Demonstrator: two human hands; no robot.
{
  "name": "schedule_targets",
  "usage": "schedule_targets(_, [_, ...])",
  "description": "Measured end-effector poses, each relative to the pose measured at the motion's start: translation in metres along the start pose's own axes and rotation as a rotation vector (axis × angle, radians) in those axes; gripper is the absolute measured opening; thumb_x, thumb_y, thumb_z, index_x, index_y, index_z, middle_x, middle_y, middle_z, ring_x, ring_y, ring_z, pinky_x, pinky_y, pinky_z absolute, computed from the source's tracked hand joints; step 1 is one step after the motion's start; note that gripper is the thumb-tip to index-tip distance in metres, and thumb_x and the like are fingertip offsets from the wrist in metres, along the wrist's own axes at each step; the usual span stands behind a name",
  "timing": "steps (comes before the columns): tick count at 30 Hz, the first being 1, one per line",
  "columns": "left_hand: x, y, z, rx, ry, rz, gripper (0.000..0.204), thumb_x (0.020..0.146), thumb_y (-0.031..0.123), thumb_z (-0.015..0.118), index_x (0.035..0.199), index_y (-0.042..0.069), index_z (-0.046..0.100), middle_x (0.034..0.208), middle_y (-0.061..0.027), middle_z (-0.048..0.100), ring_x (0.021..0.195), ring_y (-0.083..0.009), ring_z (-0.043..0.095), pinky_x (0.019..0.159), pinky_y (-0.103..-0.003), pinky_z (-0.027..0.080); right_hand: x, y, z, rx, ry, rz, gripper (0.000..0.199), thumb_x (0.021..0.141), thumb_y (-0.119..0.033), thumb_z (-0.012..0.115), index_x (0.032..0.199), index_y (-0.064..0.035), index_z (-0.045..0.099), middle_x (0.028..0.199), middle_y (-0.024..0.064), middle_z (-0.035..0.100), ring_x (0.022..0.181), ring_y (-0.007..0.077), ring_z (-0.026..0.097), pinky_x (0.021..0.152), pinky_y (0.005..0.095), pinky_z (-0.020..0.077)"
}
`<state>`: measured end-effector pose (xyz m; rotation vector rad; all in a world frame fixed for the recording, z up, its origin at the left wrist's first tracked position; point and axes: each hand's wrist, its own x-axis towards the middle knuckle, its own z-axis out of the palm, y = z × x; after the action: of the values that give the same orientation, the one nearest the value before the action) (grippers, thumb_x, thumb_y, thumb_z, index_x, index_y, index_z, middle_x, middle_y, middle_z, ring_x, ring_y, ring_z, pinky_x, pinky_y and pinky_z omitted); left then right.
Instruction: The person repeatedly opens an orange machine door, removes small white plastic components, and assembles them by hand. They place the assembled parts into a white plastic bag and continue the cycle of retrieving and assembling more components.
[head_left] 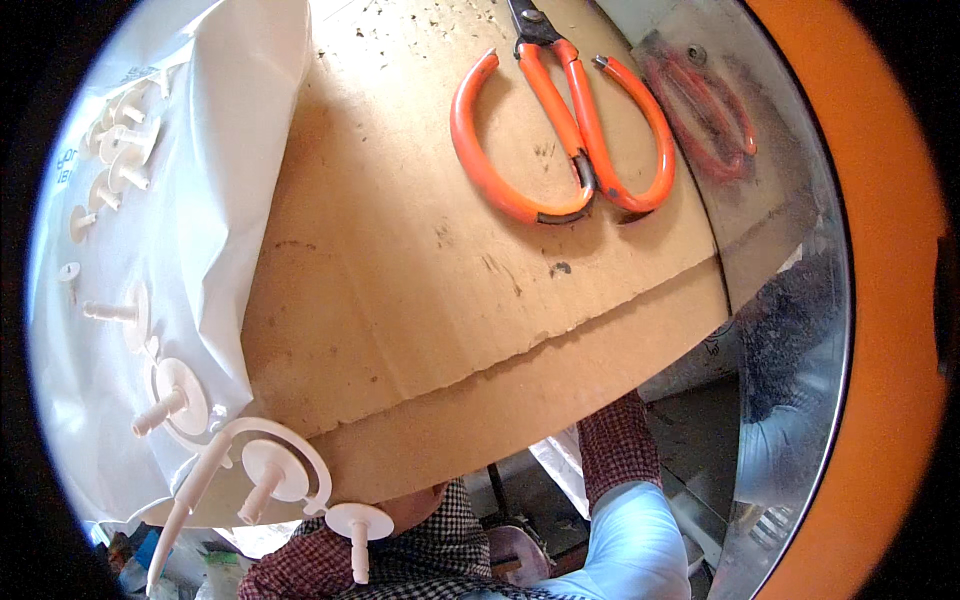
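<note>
The white plastic piece, a round disc with a peg, lies at the near edge of the cardboard surface. It looks light, stiff and smooth; the peg is good to pinch. Both hands are hidden, so I cannot tell their state.

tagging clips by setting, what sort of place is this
Probably a small workshop bench for plastic parts: orange-handled shears on worn cardboard, beside a white sheet strewn with white moulded plastic pieces.
</note>
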<state>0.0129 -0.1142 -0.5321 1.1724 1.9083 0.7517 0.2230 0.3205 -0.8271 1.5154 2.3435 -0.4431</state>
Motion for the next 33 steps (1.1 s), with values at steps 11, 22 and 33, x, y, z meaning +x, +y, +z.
schedule_targets(11, [0.129, 0.019, 0.124, -0.662, -0.252, -0.423, 0.051, 0.078, 0.024, 0.068, 0.119, 0.001, 0.049, 0.102, -0.0171, 0.061, 0.095, -0.0252, 0.057, 0.077, -0.036, 0.049, -0.085, 0.031, -0.1, -0.336, 0.28, -0.28, 0.013, 0.072, -0.017, 0.06, 0.079, -0.0069, 0.063, 0.079, 0.0064, 0.063, 0.078, 0.0226, 0.06, 0.068, 0.0374, 0.0493])
schedule_targets(22, [0.246, 0.058, 0.194, -0.382, -0.299, 0.13, 0.036, 0.09, 0.033, 0.046, 0.126, 0.025, 0.047, 0.144, -0.0245, 0.013, 0.13, -0.0455, 0.02, 0.091, -0.068, 0.024, -0.328, -0.087, -0.109, 0.725, -0.402, -0.272, 0.021, 0.078, -0.005, 0.064, 0.094, 0.0015, 0.053, 0.089, 0.0106, 0.063, 0.082, 0.023, 0.063, 0.068, 0.0345, 0.0517])
schedule_targets(33, [0.277, 0.079, 0.144, -0.285, 0.082, -0.169, 0.074, 0.079, 0.045, 0.061, 0.129, -0.004, 0.037, 0.12, -0.0279, 0.048, 0.109, -0.0399, 0.049, 0.093, -0.044, 0.039, -0.211, -0.064, -0.07, 0.237, -0.077, -0.363, 0.024, 0.065, -0.017, 0.07, 0.076, -0.0009, 0.056, 0.125, 0.0282, 0.044, 0.123, 0.0416, 0.033, 0.099, 0.0492, 0.0322])
